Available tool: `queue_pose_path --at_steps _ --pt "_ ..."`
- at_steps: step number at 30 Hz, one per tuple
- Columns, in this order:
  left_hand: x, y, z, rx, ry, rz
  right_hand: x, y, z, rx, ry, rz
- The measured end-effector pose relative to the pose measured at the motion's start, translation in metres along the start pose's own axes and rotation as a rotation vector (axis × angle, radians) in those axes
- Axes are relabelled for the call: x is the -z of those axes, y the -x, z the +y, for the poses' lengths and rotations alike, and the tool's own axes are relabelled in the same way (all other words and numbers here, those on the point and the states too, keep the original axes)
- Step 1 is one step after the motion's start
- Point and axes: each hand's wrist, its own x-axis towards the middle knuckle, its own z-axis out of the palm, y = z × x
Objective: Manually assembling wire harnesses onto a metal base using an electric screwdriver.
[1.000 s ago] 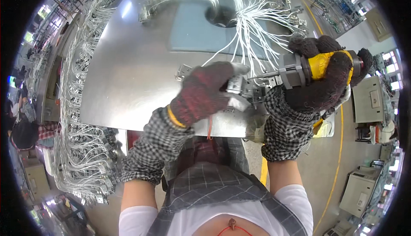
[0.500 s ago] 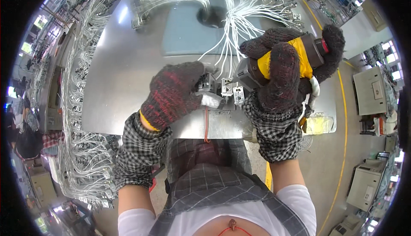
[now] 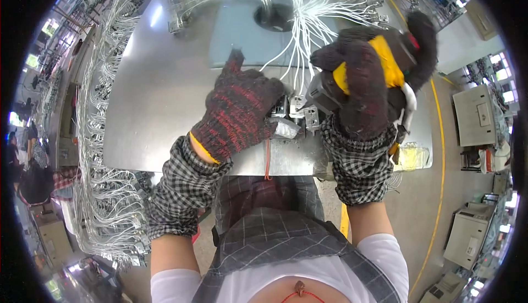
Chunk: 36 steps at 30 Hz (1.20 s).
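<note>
Gloved right hand (image 3: 366, 91), fingers wrapped round yellow-banded power tool (image 3: 386, 64), nose beside metal connectors (image 3: 297, 105) near table's (image 3: 154, 110) near edge, left hand (image 3: 239, 110) at their left, fingers part-curled, grip unclear.

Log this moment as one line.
left hand: gloved, at small metal fittings | right hand: gloved, holding yellow-banded power tool | rest: white wires fanned out on metal table

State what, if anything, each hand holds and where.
Right hand: power tool, gripped around its yellow-wrapped body. Left hand: at a small metal block; whether it is held cannot be told.
</note>
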Motion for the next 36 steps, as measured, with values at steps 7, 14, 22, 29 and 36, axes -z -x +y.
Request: queue_pose_path --at_steps 7,14,22,29,36 --pt "0.007 -0.008 -0.003 -0.081 -0.058 -0.024 -0.002 0.009 -0.007 -0.076 0.037 0.152" --pt "-0.006 0.000 0.011 0.026 -0.122 -0.038 -0.009 0.011 -0.016 -0.125 0.119 0.152" --pt "-0.008 0.001 0.008 0.040 -0.054 -0.014 -0.014 0.019 -0.010 -0.090 0.101 0.096" --pt "-0.006 0.000 0.011 0.086 -0.006 -0.131 -0.005 0.022 -0.008 -0.086 0.196 -0.094" --pt "-0.003 0.023 -0.024 0.041 0.135 0.344 0.009 0.033 0.006 -0.002 0.338 -0.188"
